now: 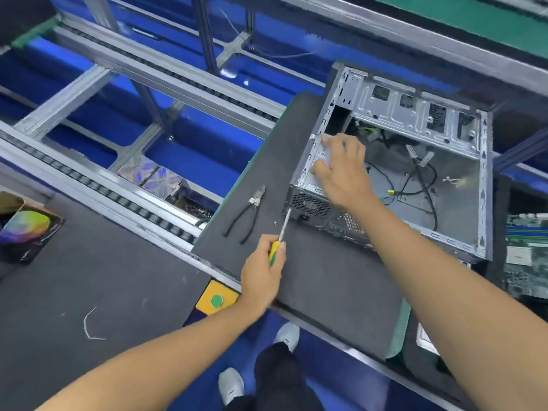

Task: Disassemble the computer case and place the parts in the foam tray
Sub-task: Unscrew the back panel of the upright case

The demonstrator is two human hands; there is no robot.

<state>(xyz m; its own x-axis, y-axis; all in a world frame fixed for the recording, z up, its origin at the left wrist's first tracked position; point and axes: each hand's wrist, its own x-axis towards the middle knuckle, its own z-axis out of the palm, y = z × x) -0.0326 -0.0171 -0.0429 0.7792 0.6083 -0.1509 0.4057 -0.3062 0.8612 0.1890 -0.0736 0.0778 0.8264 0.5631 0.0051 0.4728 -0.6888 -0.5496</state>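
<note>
Left hand (262, 269) gripping screwdriver (280, 235), case (415, 179) beyond

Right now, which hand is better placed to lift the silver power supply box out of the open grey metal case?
Probably right: the right hand already rests on the power supply box; the left hand grips the yellow-green screwdriver.

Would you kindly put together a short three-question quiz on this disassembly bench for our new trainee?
1. True or false: the left hand grips the screwdriver.
2. Which tool lies on the grey mat left of the computer case? A) hammer B) pliers C) wrench
3. Fill in: the right hand rests on the ____ inside the case's near left corner.

Key: 1 true; 2 B, the pliers; 3 power supply.
</note>
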